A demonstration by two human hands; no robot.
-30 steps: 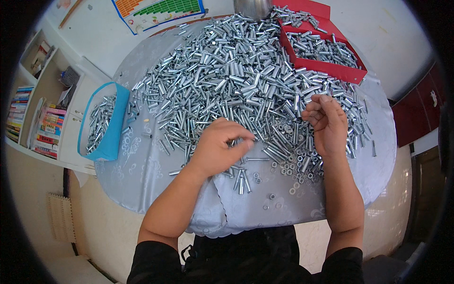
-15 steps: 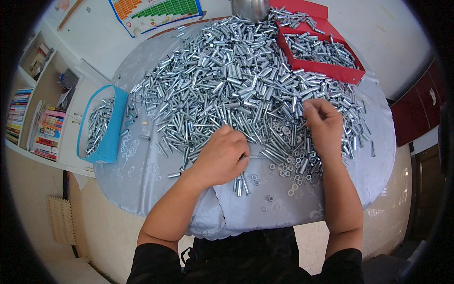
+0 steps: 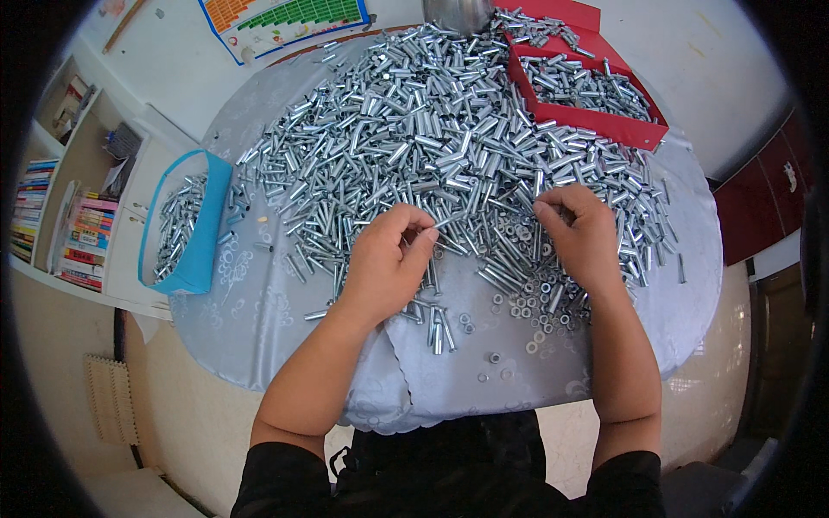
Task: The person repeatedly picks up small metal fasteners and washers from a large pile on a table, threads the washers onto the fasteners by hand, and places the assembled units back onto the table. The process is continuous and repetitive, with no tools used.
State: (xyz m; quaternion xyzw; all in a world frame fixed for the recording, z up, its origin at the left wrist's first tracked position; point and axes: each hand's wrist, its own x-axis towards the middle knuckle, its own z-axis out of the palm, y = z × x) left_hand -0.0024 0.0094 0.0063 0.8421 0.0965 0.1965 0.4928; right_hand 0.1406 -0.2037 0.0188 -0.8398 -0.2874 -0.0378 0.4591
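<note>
A big heap of shiny metal sleeves and bolts (image 3: 432, 129) covers a round table with a pale grey cloth (image 3: 268, 311). My left hand (image 3: 389, 259) rests at the heap's near edge, fingers curled and pinching at a small metal piece. My right hand (image 3: 587, 237) lies on the heap to the right, fingers bent down into the pieces; what it holds is hidden. Between and below my hands lie loose nuts and washers (image 3: 527, 311) and a few short bolts (image 3: 436, 324).
A blue tray (image 3: 203, 242) with several metal pieces hangs at the table's left edge. A red box (image 3: 604, 125) full of the same parts sits at the back right. Shelves with books (image 3: 52, 216) stand at the left, a coloured wall chart (image 3: 285, 22) at the back.
My left hand has lifted slightly and drawn its fingers together over the heap's edge. My right hand has shifted a little lower and leftward on the pile.
</note>
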